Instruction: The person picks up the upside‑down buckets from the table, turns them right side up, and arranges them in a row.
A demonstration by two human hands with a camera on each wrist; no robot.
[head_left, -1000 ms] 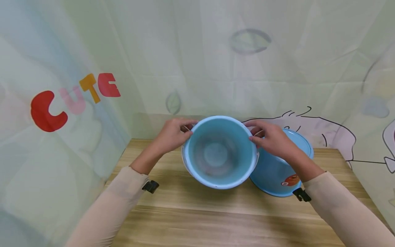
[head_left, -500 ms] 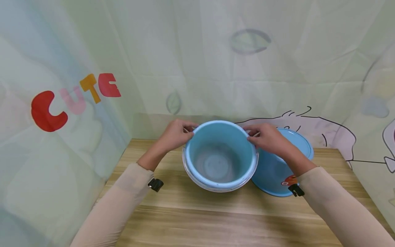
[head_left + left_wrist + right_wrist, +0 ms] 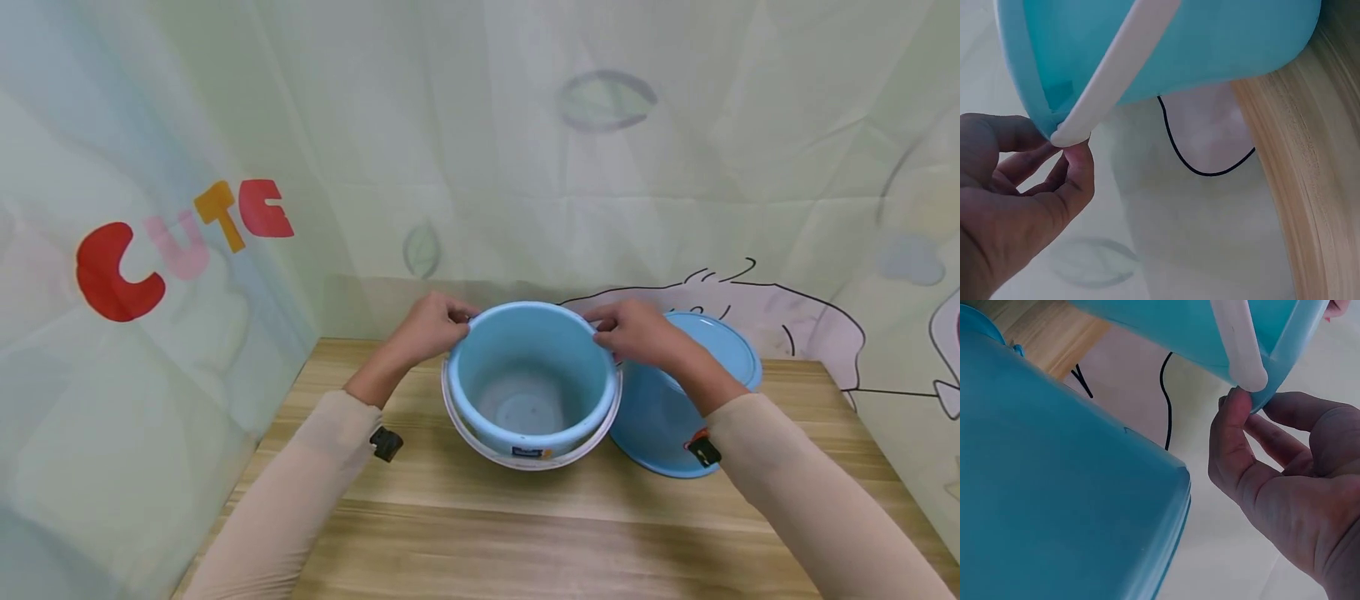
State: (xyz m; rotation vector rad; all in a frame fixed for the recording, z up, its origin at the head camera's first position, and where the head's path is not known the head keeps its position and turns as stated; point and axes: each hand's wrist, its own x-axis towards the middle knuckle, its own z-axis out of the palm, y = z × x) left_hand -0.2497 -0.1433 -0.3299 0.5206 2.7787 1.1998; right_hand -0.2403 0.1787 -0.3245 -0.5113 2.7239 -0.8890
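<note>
Two-sided pinch on one blue bucket (image 3: pixel 531 375)

Reaching forward on both forearms, slanting inward from the lower corners of the head view, in beige sleeves (image 3: pixel 817 492) ending short of the wrists. Nearly mirrored in pose. Gripping the rim's left side with the left hand (image 3: pixel 431 329), pinching between thumb and bent fingers right by one end of the white handle (image 3: pixel 528 468). Gripping the right side in the same way with the right hand (image 3: pixel 633 332), again beside a handle end. Touching only with the tips of the digits, judging by the wrist views, with both palms arched and apart from the wall. Jutting out at each cuff, a small black clip (image 3: pixel 386 444).

Placed at the far middle of the wooden counter (image 3: pixel 465 542), mouth facing up, with the handle hanging round the near side. Hard to tell whether resting on the wood or held just above. Just to the right, a second blue container (image 3: pixel 660 425) with a closed flat top, partly hidden by the right hand and wrist.

Legible in big coloured letters on the printed cloth (image 3: pixel 487 150) at left: "CUTE" (image 3: pixel 183 263), in red, pink, orange and red. Too small to read: a dark blue and orange label (image 3: pixel 527 452) on the bucket's near wall. Partly covered by the right clip and also unreadable: a red sticker (image 3: pixel 699 435) on the container. Printed elsewhere on the cloth, leaf shapes (image 3: pixel 607 100) and a pale cartoon figure (image 3: pixel 806 329) in black outline.
</note>
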